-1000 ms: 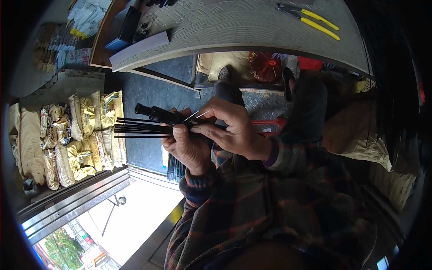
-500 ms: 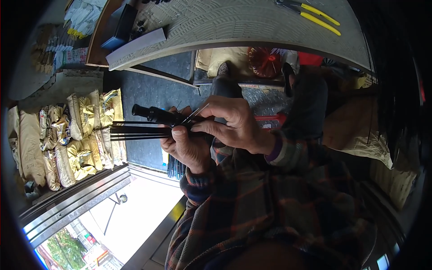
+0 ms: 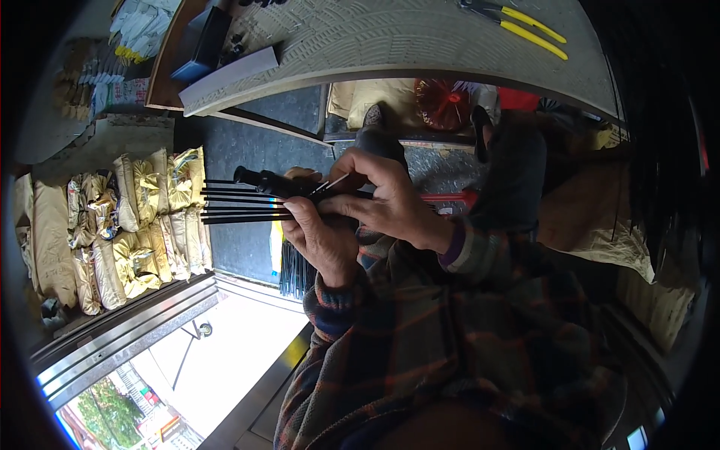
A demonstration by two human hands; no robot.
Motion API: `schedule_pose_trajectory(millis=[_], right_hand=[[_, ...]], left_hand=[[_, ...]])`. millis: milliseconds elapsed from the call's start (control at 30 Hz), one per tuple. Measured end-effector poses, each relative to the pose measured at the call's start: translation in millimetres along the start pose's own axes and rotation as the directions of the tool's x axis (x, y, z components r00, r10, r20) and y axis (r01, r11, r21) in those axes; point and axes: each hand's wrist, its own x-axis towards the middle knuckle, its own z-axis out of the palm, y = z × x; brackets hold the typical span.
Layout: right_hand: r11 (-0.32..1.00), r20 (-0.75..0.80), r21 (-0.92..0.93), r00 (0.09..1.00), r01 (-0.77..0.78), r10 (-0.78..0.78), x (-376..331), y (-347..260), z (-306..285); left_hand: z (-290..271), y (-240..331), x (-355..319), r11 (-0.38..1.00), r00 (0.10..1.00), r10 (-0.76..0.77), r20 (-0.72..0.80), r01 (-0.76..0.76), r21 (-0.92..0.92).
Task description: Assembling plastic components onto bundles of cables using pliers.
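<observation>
- Hands meet in front of the chest, over a dark floor; both work on one bundle of thin black rods (image 3: 240,206) that fans out toward the person's left.
- Left hand (image 3: 319,236): fingers curled shut around the near end of the bundle, palm turned up, wrist bent back, plaid sleeve coming from below.
- Right hand (image 3: 386,199): arched over the top, thumb and forefinger pinched on a thin pale wire or pin (image 3: 334,182) at the black knob-ended handle (image 3: 262,180); the other fingers are loosely folded. Exactly what the pinch does at the joint is hidden by the fingers.
- Judgement on doing the step well: keep the left grip firm so the rods stay parallel and do not splay; let the right fingertips do only the fine work, close to the handle.
- Surroundings: pale workbench (image 3: 420,37) above, with yellow-handled pliers (image 3: 517,21) lying on it, well apart from the hands; tan packed bags (image 3: 120,225) stacked at the left.
</observation>
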Motion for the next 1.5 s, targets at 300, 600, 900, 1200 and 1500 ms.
schedule_pose_trajectory(millis=[300, 600, 900, 1200, 1500], right_hand=[[0.965, 0.017, -0.144, 0.976, 0.219, -0.219, -2.0, -5.1, -5.1], [0.999, 0.063, -0.022, 0.997, 0.042, -0.040, 4.1, -8.1, -10.4], [0.972, -0.080, -0.151, 0.978, 0.178, -0.192, -8.1, -9.5, 6.2], [0.927, -0.008, -0.213, 0.949, 0.307, -0.316, -13.4, -6.6, 4.3], [0.846, 0.240, 0.383, 0.924, -0.371, 0.296, -3.0, -9.2, -11.1]], left_hand=[[-7.1, 1.0, 1.5, 0.975, 0.987, -0.085, 0.137, 0.110, -0.192], [-1.3, -2.0, 0.8, 0.995, 0.993, 0.102, 0.060, -0.101, -0.016], [16.2, 0.3, -6.0, 0.932, 0.989, 0.136, -0.051, -0.111, 0.345], [11.8, 7.4, 1.0, 0.895, 0.955, 0.224, 0.196, -0.281, 0.346], [17.8, 3.1, -1.5, 0.864, 0.915, 0.310, 0.259, -0.385, 0.324]])
